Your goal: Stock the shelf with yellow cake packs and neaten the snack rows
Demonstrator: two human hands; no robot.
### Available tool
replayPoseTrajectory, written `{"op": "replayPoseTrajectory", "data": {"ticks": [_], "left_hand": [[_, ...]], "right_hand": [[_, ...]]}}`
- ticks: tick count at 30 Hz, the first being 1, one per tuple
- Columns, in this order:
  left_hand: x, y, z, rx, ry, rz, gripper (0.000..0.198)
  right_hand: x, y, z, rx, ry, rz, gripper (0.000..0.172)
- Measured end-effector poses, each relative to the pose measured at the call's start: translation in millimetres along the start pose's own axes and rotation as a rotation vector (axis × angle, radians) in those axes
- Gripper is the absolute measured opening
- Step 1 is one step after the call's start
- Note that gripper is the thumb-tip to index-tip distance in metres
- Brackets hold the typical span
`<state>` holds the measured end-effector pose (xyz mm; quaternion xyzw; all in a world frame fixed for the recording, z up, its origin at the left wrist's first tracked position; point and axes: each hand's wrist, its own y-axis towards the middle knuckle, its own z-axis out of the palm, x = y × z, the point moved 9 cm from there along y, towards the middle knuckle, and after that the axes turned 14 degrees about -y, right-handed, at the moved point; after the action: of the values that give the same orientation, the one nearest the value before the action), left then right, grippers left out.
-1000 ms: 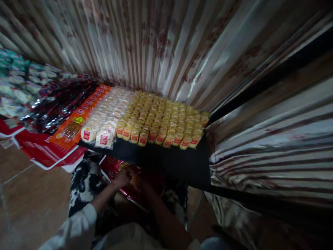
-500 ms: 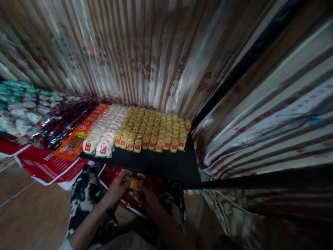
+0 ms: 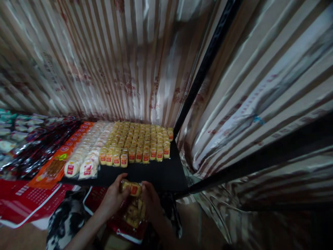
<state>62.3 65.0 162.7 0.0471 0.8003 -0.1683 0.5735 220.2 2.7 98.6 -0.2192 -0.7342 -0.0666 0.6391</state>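
Between both hands is a small yellow wrapped snack pack (image 3: 134,189) with a red label, held just in front of the shelf's near edge. My left hand (image 3: 114,196) is closed on its left end, thumb over the near face. At the right end, my right hand (image 3: 151,198) grips the same pack, its fingers partly in shadow. Beneath the hands, an open red bag (image 3: 127,236) on the lap holds more yellow packs (image 3: 133,212). Several rows of matching yellow packs (image 3: 139,142) stand on the black shelf (image 3: 145,177), red labels facing front.
Left of the yellow rows lie clear packs of white round crackers (image 3: 87,167), an orange packet (image 3: 58,165) and dark shiny packets (image 3: 36,146). A red printed sheet (image 3: 26,201) hangs below. Striped curtains (image 3: 125,69) and a dark post (image 3: 205,66) enclose the shelf.
Both hands have lifted the snack pack up from the bag toward the shelf edge. The camera view has turned, so the shelf sits lower and farther left.
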Motion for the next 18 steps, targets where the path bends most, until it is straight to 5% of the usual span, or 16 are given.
{"op": "replayPoseTrajectory", "data": {"ticks": [3,6,12,18], "left_hand": [[-38,17,6.2,0.003,0.055,0.051,0.042],[-86,40,24.3,0.061,0.119,0.203,0.029],[-156,108,76.8,0.096,0.237,0.376,0.034],[-202,169,139.7,0.079,0.274,0.476,0.048]], "right_hand": [[32,24,-52,-0.328,-0.249,-0.279,0.039],[43,56,-83,-0.513,-0.369,-0.362,0.046],[34,117,-98,-0.544,-0.504,-0.281,0.062],[37,126,-101,-0.508,-0.477,-0.269,0.062]]}}
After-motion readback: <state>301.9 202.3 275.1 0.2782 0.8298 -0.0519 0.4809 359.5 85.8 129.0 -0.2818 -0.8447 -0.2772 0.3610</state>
